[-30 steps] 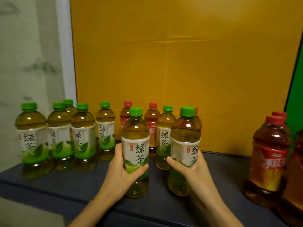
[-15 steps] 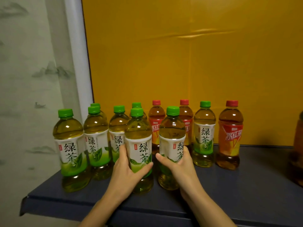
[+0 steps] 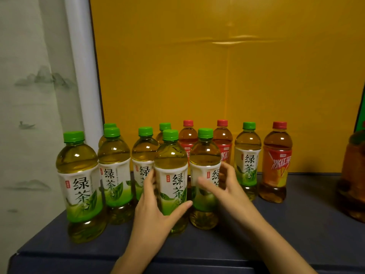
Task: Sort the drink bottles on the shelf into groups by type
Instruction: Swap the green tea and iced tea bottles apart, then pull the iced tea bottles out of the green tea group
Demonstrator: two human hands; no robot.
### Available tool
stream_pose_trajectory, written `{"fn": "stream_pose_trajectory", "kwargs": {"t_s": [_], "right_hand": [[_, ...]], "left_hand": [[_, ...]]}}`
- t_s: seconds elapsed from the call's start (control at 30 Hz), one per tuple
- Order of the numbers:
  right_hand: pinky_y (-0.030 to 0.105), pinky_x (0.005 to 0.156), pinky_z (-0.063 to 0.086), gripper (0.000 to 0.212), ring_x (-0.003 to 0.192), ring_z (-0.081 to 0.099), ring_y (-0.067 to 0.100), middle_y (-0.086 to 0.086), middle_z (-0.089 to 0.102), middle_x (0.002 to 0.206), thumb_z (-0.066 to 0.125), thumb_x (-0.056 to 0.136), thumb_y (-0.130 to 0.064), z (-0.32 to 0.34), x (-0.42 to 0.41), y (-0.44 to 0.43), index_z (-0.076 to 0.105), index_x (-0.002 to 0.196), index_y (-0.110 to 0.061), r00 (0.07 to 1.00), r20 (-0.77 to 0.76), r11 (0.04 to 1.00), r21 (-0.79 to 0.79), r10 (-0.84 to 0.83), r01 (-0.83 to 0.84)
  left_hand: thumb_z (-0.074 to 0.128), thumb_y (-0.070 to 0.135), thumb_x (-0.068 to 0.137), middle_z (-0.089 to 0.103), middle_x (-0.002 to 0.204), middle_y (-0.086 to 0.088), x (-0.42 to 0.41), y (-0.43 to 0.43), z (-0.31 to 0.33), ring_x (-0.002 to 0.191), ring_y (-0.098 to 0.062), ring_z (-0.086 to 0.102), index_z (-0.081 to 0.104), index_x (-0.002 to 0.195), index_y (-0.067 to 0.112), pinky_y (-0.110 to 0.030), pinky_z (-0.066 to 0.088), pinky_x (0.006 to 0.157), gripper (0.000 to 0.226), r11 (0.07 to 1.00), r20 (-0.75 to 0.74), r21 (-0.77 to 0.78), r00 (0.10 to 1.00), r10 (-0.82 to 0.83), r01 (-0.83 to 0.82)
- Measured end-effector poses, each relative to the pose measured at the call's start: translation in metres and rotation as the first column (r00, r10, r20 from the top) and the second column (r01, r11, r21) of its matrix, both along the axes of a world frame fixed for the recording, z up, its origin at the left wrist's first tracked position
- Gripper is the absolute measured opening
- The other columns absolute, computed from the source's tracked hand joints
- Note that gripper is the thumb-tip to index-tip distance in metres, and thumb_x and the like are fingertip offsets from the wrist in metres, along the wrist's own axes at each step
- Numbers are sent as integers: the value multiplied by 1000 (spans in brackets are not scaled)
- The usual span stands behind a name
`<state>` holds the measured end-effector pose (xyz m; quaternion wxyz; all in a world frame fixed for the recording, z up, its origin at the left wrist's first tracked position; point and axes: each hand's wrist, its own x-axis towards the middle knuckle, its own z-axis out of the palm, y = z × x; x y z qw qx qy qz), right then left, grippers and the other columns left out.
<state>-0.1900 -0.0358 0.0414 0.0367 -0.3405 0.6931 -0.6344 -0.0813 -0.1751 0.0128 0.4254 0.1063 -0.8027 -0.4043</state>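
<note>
Several green-capped green tea bottles stand on the left of the dark shelf [image 3: 300, 228], the nearest one [image 3: 79, 184] at the front left. My left hand [image 3: 156, 212] grips a green tea bottle [image 3: 171, 155] round its label, right beside that group. My right hand [image 3: 225, 188], blurred, curls round a second green tea bottle [image 3: 205, 155], thumb across the label and fingers behind. Both bottles stand upright on the shelf. Behind them are two red-capped iced tea bottles [image 3: 187, 139] [image 3: 223, 139]. Further right stand one more green tea bottle [image 3: 247, 159] and a red tea bottle [image 3: 276, 165].
A yellow panel [image 3: 217, 76] closes the back of the shelf. A white post [image 3: 83, 76] and a pale printed curtain [image 3: 29, 95] lie to the left. Part of a larger brown bottle [image 3: 353, 175] shows at the right edge. The shelf's front edge runs below my wrists.
Both hands have slid their green tea bottles leftward to the green tea group. The view has swung left, so the big red tea bottles have left the frame.
</note>
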Motion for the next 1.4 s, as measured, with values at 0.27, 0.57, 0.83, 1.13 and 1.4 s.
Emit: {"fn": "stream_pose_trajectory", "kwargs": {"t_s": [0.27, 0.57, 0.83, 1.13, 1.4], "right_hand": [[13, 84, 43, 52, 105, 50, 1, -7, 51, 123, 57, 85, -38, 78, -29, 27, 41, 131, -23, 956, -283, 993, 66, -73, 95], [30, 87, 46, 59, 110, 50, 16, 6, 51, 130, 66, 82, -32, 153, -110, 0, 40, 131, -11, 853, -521, 905, 351, -24, 239], [40, 98, 46, 74, 115, 53, 26, 10, 49, 133, 74, 73, -35, 173, -159, -22, 37, 134, -15, 947, -278, 505, 847, 159, 163], [44, 91, 52, 73, 113, 54, 31, 8, 53, 127, 81, 63, -31, 170, -178, -30, 43, 124, -20, 960, -158, 354, 933, 230, 69], [45, 92, 52, 65, 110, 57, 31, 9, 56, 122, 81, 63, -31, 168, -180, -34, 48, 118, -18, 940, -192, 387, 919, 282, 71]], "left_hand": [[53, 46, 78, 49, 112, 20, 15, 4, 68, 103, -6, 53, 49, 111, 26, -21, 46, 88, 39, 948, -350, -271, 935, 65, -167], [59, 40, 84, 60, 100, 3, -52, 7, 202, 93, -17, 58, 58, 108, 13, -30, 47, 77, 35, 877, 79, -479, 997, 1, 37], [72, 38, 73, 48, 127, -10, -145, -41, 230, 107, -24, 51, 36, 131, 9, -39, 47, 90, 73, 871, 676, -423, 727, 120, 249], [72, 4, 74, 50, 115, -2, -189, -66, 205, 106, -21, 50, 41, 127, 14, -32, 51, 85, 62, 847, 918, -272, 387, 85, 457], [71, 0, 73, 56, 102, -10, -193, -68, 201, 97, -27, 57, 48, 96, 14, -29, 54, 72, 35, 853, 916, -229, 400, 26, 470]]}}
